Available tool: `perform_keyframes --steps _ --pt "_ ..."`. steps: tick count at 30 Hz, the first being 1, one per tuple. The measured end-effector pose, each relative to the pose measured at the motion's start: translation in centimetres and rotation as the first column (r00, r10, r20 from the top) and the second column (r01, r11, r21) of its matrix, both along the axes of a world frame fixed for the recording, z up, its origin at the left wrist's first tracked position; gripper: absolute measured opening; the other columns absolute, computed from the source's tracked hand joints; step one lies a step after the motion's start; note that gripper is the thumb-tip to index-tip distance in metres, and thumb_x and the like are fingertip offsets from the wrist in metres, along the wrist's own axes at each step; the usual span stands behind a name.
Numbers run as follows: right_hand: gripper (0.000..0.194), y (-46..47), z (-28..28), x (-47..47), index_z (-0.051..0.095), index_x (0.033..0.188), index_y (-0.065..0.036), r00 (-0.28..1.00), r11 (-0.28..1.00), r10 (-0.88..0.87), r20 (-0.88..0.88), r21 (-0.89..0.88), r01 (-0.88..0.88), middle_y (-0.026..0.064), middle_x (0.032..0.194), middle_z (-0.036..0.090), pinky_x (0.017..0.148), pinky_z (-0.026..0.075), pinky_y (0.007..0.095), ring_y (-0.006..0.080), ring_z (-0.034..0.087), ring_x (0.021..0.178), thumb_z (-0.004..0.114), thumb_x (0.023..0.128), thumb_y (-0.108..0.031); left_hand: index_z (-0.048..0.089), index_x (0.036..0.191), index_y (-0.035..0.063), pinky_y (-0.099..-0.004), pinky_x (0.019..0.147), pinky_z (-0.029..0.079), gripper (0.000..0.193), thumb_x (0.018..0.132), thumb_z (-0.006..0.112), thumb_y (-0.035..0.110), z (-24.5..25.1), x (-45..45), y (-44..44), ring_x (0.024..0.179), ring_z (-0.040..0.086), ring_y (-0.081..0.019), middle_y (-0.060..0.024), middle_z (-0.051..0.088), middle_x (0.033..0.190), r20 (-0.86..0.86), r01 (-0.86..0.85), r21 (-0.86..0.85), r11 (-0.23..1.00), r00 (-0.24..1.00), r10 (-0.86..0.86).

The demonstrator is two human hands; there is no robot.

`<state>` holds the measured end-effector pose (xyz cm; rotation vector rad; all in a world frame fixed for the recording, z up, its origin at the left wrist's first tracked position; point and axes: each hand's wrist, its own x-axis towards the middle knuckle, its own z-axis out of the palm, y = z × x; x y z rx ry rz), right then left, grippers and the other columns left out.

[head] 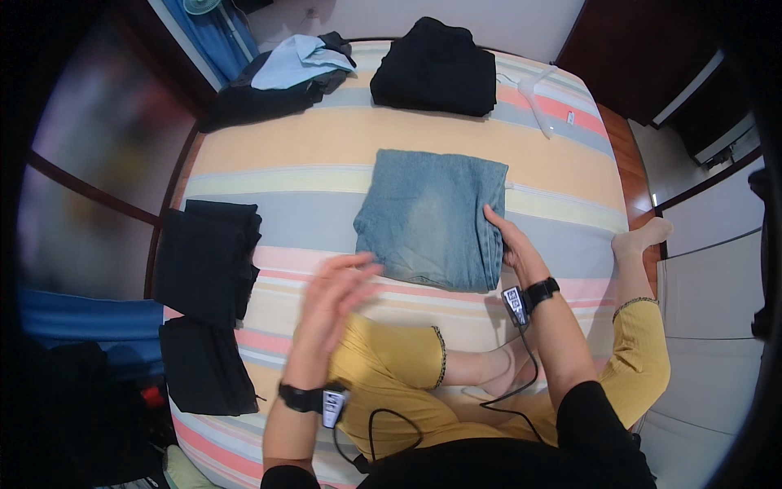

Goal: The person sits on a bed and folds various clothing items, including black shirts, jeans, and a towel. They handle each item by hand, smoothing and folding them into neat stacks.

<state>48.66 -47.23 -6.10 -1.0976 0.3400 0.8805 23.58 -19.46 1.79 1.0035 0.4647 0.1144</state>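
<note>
Folded blue denim jeans [437, 214] lie on the striped bed sheet [275, 147] in front of me. My right hand [512, 241] grips their right edge, thumb on top and fingers at the side or beneath, partly hidden. Blurred by motion, my left hand [336, 290] is raised near the lower left corner of the jeans, with its fingers apart and nothing in it. Whether it touches the denim I cannot tell. Both wrists wear black straps with small cabled devices.
Folded black garments [201, 263] lie at the bed's left side, with another [204, 367] nearer me. At the far side are a black folded stack [434, 67], a light blue garment [299, 61] on dark clothes, and a clear hanger [536, 107]. My legs in yellow trousers [397, 354] rest on the bed.
</note>
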Motion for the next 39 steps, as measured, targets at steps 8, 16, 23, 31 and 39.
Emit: perform_keyframes --steps 8,16,23,31,39 --pt "0.053 10.7 12.0 6.2 0.061 0.125 0.004 0.891 0.982 0.179 0.417 -0.015 -0.19 0.0142 0.124 0.064 0.097 0.05 0.0374 0.0242 0.063 0.111 0.072 0.086 -0.03 0.053 0.129 -0.0019 -0.0485 0.111 0.036 0.039 0.091 0.053 0.006 -10.9 -9.3 12.5 0.129 0.048 -0.037 -0.0231 0.052 0.138 -0.152 0.181 0.96 -0.211 0.977 0.148" --pt "0.067 13.1 22.9 24.1 0.059 0.125 0.002 0.758 0.969 0.136 0.638 0.075 -0.237 0.0167 0.117 0.065 0.085 0.055 0.0363 0.024 0.066 0.096 0.074 0.084 -0.048 0.045 0.137 -0.0019 -0.0568 0.116 0.025 0.048 0.091 0.046 0.011 -13.7 -11.1 13.7 0.138 0.037 -0.0428 -0.0241 0.042 0.146 -0.224 0.252 0.924 -0.288 0.966 0.127" --pt "0.077 14.5 12.4 37.0 0.035 0.153 -0.02 0.383 -0.005 0.847 0.37 -0.714 0.7 0.0172 0.149 0.044 0.102 0.039 0.063 0.0388 0.045 0.133 0.065 0.09 -0.052 0.041 0.139 0.0013 -0.0608 0.114 0.025 0.05 0.09 0.045 0.014 -14.4 -11.1 14.1 0.138 0.034 -0.0447 -0.0237 0.039 0.148 -0.28 0.309 0.915 -0.26 0.949 0.144" --pt "0.048 22.9 6.6 34.1 0.04 0.149 -0.03 0.129 0.041 0.98 0.15 -0.794 0.606 0.0025 0.161 0.029 0.109 0.021 0.0748 0.0315 0.024 0.148 0.043 0.103 -0.041 0.044 0.136 0.0031 -0.0606 0.113 0.028 0.055 0.082 0.052 0.014 -15.0 -11.7 14.9 0.135 0.039 -0.0432 -0.0217 0.042 0.145 -0.29 0.312 0.917 -0.249 0.949 0.121" --pt "0.069 43.8 3.8 27.6 0.047 0.139 -0.015 -0.635 0.796 0.57 0.521 -0.542 0.269 0.0091 0.143 0.048 0.099 0.044 0.0583 0.0334 0.043 0.134 0.077 0.077 -0.011 0.051 0.131 0.0036 -0.0586 0.11 0.033 0.054 0.079 0.056 0.017 -15.4 -12.2 14.9 0.131 0.046 -0.0403 -0.02 0.05 0.139 -0.368 0.398 0.901 -0.174 0.912 0.18"
